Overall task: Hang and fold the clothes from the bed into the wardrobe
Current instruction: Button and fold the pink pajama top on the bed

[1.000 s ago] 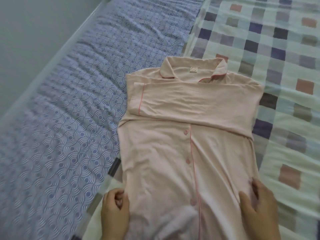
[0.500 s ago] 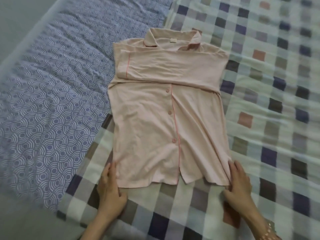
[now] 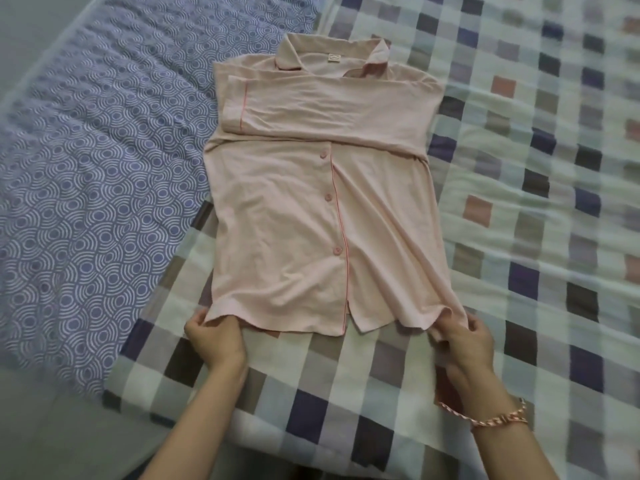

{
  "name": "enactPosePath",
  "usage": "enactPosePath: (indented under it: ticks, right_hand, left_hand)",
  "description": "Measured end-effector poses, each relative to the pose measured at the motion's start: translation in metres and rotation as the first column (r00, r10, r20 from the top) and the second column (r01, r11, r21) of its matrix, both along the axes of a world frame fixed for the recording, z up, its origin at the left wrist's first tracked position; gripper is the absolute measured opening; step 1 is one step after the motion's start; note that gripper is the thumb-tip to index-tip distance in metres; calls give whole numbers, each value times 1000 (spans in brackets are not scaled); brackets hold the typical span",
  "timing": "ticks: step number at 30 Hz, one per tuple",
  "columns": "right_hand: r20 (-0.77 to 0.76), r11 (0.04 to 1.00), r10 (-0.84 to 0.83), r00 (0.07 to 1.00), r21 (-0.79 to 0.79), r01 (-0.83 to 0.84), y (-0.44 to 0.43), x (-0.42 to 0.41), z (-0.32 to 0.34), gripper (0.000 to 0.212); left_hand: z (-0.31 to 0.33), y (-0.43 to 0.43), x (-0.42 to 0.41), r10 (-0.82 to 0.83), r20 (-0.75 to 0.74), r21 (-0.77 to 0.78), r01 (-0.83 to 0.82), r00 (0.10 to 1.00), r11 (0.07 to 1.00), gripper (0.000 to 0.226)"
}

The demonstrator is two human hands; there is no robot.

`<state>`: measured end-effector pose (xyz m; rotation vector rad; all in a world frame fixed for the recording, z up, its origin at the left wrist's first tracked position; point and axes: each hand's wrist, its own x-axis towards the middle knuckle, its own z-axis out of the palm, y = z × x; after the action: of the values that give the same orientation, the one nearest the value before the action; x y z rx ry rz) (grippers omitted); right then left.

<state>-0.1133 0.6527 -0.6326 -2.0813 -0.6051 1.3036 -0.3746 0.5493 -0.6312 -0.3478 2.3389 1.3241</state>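
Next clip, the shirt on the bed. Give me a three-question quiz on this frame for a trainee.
1. True or false: the pink shirt lies front up, with its buttons showing.
2. Where do the left hand and the right hand grip the shirt? A) at its shoulders B) at its bottom hem corners C) on a hanger
3. Fill in: the folded sleeve lies across the chest, just below the ____.

Key: 1 true; 2 B; 3 collar.
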Motion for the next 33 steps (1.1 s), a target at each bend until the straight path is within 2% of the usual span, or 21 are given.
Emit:
enactPosePath:
  ticks: [3,5,7,10,13,15,17,19,20,22,24,26,28,30,33]
  right_hand:
    - [-109,984,-159,981,-102,148,-6,-20,-1,26]
    - [-97,972,-219,971,-104,209,-13,-33,-2,30]
    - [-80,972,-232,969,-64,227,-18,-40,0,29]
    - [-13,954,-287,958,90,287,-13,-35,1,22]
    - [61,942,-235,970,260,213,-3,-20,10,35]
    - [121,920,-184,975,370,128,0,-9,17,42]
    - [169,912,-167,971,401,87,0,0,20,42]
    - [241,951,-108,964,309,29,-5,5,15,42]
    - [236,973,-53,970,233,-3,-9,7,11,43]
    - [85,996,0,996,93,-8,-16,11,-1,36]
    - [-95,999,-52,994,11,53,-20,6,-5,22]
    - [-262,990,-136,955,-66,123,-20,-9,-1,13]
    - [-418,975,-193,888,-184,125,-20,-27,5,10]
    - [-504,947,-225,834,-315,65,-19,-45,13,9]
    - [-518,954,-235,823,-283,95,-15,-60,17,15]
  left_hand:
    - [0,17,14,125,273,132,-166,954,977,29]
    - [2,25,23,98,364,103,-145,926,984,21]
    - [1,27,27,58,364,88,-97,929,991,22]
    - [7,24,17,-22,346,174,-41,938,984,19]
    - [25,8,-2,-85,165,204,50,983,978,36]
    - [30,-13,-21,-84,87,209,65,993,976,34]
    - [28,-32,-36,-54,121,160,34,991,987,26]
    - [19,-47,-45,-43,228,103,19,973,994,19]
    - [16,-51,-48,-56,321,122,17,945,992,20]
    - [9,-52,-49,-76,464,192,-17,882,981,21]
    - [3,-46,-42,-112,515,268,-36,850,963,18]
    - [5,-33,-24,-141,579,343,-83,803,936,12]
    - [10,-22,-2,-168,652,423,-171,740,890,13]
    - [9,-12,12,-174,640,470,-202,749,859,13]
    - [-1,-2,19,-106,524,417,-146,845,897,12]
